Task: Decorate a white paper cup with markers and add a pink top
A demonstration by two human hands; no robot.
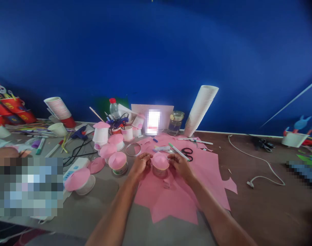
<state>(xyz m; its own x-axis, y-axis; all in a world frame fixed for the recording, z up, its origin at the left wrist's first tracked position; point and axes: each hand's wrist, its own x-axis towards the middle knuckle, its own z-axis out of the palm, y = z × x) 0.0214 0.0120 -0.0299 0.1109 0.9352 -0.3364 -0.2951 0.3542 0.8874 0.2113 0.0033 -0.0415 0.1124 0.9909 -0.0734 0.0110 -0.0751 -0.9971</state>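
A small paper cup topped with a pink paper cone (160, 163) stands on pink paper sheets (176, 194) in front of me. My left hand (140, 164) curls against the cup's left side with its fingers closed on the pink top. On the right side my right hand (180, 163) pinches the same top, and a white marker with a green cap (178, 151) lies across its fingers. Both forearms reach in from the bottom edge.
Several finished pink-topped cups (117, 162) stand to the left, near a blue glue gun (79, 133) and its cables. Black scissors (187, 152), a glass jar (175, 123) and a leaning stack of white cups (200, 109) lie behind. A white cable (260, 164) trails right.
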